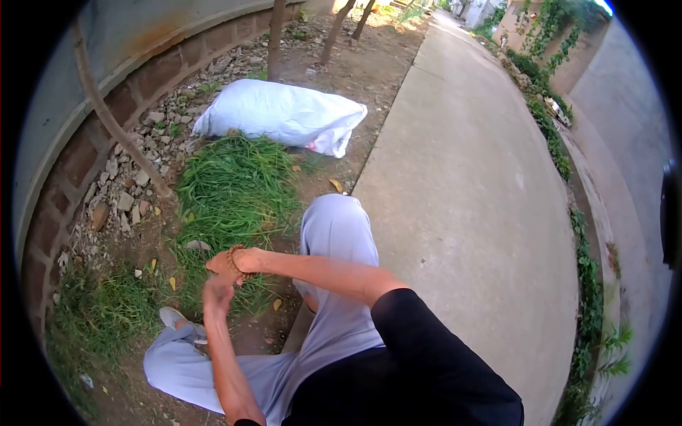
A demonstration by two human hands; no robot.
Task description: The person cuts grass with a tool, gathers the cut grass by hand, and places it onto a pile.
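Note:
My right hand (pixel 229 262) and my left hand (pixel 217 290) meet in front of my bent legs, low over the grass. The right one has its fingers curled in; whatever they hold, if anything, is hidden. A brown beaded-looking band circles that wrist. The left hand's fingers are mostly covered by the right hand. Just beyond them lies a heap of cut green grass (pixel 234 188). A flat grey piece (pixel 198 245), too small to name, rests at the heap's near edge. Behind the heap, a full white sack (pixel 280 110) lies on its side.
Stony rubble (pixel 131 188) and a leaning wooden pole (pixel 114 124) line the brick-footed wall (pixel 153 64) on the left. Thin tree trunks (pixel 275 42) rise behind the sack. A concrete path (pixel 483 213) runs along my right, with low plants (pixel 586 284) beside its far edge.

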